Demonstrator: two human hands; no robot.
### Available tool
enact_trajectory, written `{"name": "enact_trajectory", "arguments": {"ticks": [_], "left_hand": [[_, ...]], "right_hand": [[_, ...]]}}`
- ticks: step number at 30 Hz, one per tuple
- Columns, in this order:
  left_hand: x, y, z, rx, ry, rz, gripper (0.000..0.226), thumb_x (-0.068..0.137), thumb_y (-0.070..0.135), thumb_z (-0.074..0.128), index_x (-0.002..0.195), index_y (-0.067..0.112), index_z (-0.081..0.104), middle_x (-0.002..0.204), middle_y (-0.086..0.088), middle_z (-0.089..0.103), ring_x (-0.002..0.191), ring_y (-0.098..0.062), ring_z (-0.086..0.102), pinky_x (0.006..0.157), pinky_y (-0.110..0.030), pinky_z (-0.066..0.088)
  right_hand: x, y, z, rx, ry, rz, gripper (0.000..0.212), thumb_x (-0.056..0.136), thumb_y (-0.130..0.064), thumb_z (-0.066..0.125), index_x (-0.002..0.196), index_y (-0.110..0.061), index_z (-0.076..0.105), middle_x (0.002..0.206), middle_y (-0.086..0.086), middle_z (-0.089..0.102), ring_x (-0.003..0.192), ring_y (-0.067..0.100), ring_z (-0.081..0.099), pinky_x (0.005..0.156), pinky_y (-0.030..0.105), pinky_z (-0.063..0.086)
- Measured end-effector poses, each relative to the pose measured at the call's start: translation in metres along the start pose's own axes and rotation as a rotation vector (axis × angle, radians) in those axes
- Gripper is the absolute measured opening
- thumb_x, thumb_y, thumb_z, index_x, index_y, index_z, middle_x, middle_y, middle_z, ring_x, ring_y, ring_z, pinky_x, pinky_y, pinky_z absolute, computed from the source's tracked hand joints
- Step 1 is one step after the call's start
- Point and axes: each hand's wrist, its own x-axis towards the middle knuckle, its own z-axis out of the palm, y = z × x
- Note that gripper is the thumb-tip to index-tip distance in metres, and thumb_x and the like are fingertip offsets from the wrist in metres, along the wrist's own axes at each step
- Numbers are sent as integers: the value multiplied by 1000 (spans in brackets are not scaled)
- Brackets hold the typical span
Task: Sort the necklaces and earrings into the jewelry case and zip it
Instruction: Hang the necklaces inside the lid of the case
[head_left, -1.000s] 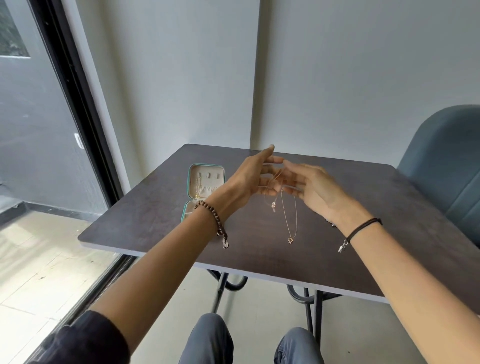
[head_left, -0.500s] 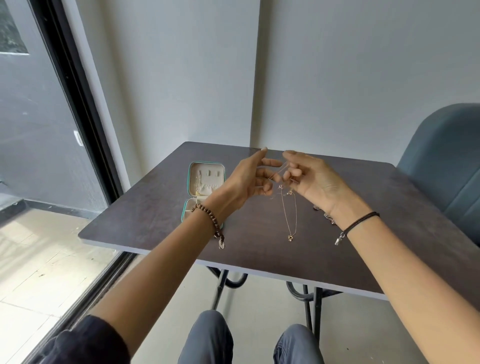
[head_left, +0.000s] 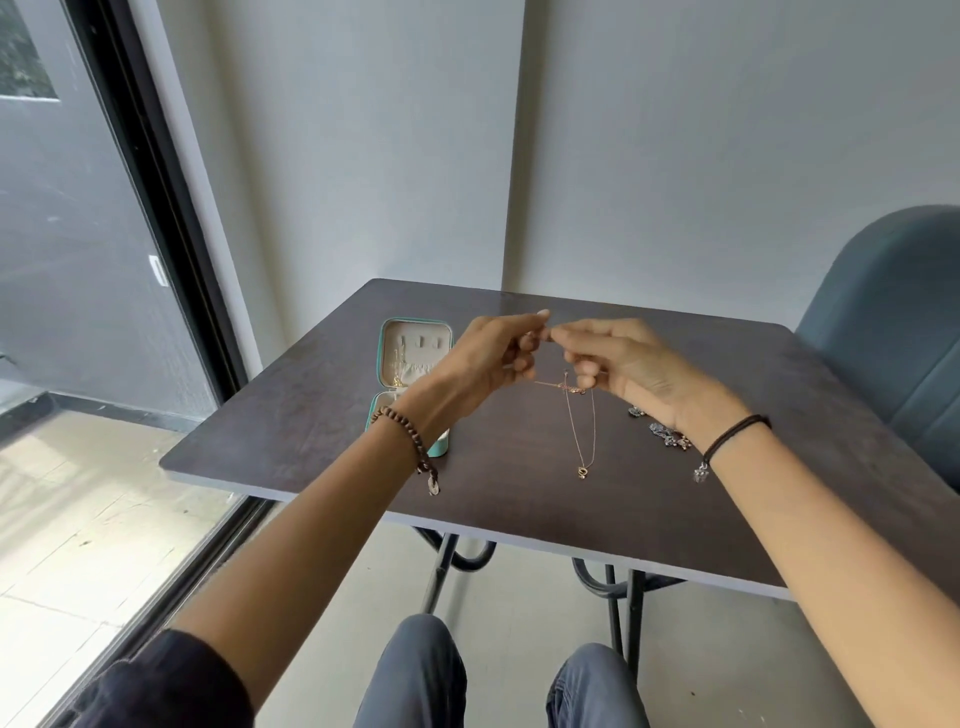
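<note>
Both hands are pinching the thin gold necklace (head_left: 581, 431): the left hand (head_left: 488, 358) and right hand (head_left: 623, 364) are meeting fingertip to fingertip above the table (head_left: 519, 504), thumbs and forefingers curled round the chain, with the right hand's lower fingers also catching a strand. Half a second ago the fingertips were slightly apart and the left forefinger was stretched out straight; now they are touching and the left fingers are curling in tighter, while the hanging loop is staying in much the same spot. The open teal jewelry case (head_left: 385, 347) is lying on the table's left side, a few gold pieces showing against its pale lining, and the left wrist with its beaded bracelet (head_left: 410, 434) is covering much of the case's near half. A small heap of jewelry (head_left: 667, 435) is lying near the right wrist, partly hidden behind it. A blue chair (head_left: 883, 322) is standing at the right. The necklace is hanging as a narrow loop, its long axis running straight down from the fingers, pendant lowest and pointing toward the near table edge; whether the pendant is touching the tabletop cannot be told. A short strand is running crosswise between the hands.
</note>
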Motion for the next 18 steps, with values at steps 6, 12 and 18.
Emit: {"name": "enact_trajectory", "arguments": {"ticks": [6, 12, 18], "left_hand": [[-3, -2, -7, 16, -29, 46, 27, 97, 27, 67, 74, 12, 66, 64, 2, 41, 52, -10, 34, 62, -26, 45], [-6, -8, -20, -6, -21, 60, 25, 104, 24, 55, 88, 6, 63, 68, 1, 43, 57, -10, 42, 61, -20, 52], [-5, -13, -36, -43, 2, 122, 26, 105, 21, 53, 87, 6, 64, 69, -1, 42, 55, -8, 40, 57, -19, 48]], "right_hand": [[5, -2, 9, -172, -61, -37, 29, 98, -28, 63, 107, -1, 69, 68, -6, 32, 56, 8, 26, 54, 23, 26], [17, -2, 21, 76, 13, -43, 18, 102, -19, 54, 91, -6, 61, 64, -4, 39, 54, 11, 33, 55, 25, 36], [27, -1, 31, 355, 24, 0, 20, 98, -12, 54, 79, -6, 60, 72, 7, 58, 65, 17, 57, 74, 32, 57]]}}
